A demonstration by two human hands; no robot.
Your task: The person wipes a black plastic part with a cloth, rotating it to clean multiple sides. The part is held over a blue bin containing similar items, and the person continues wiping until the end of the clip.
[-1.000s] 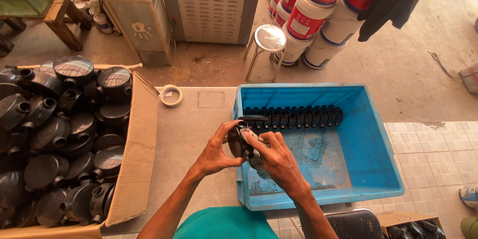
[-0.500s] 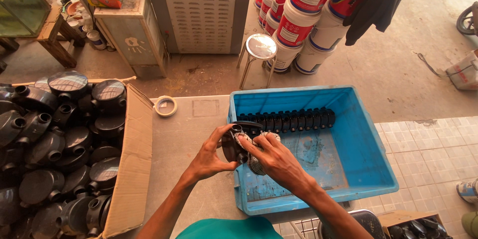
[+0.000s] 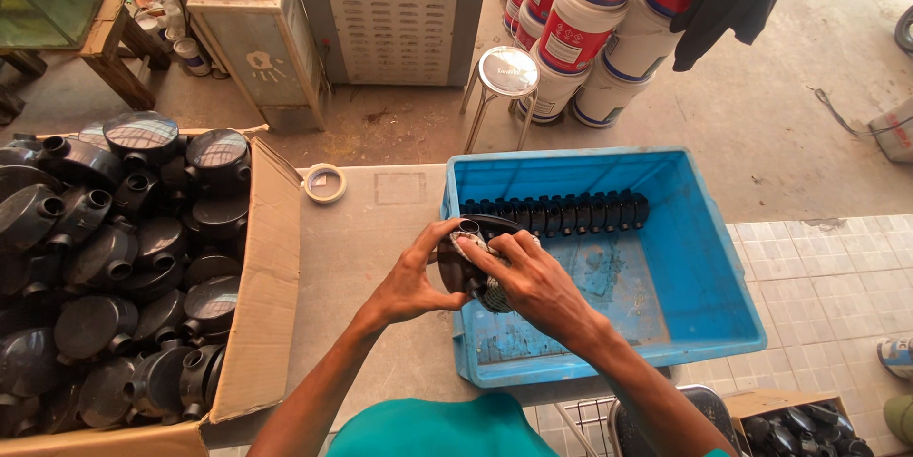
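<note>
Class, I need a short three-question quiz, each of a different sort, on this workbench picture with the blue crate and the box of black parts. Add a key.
1. True or false: the row of black parts lies along the far wall of the blue crate.
2. Multiple choice: the black round junction box in hand is held by A) the left hand only, B) the right hand only, C) both hands.
3. Fill in: the roll of tape lies on the table between the cardboard box and the ____.

Key: 1 true; 2 C; 3 blue crate.
</note>
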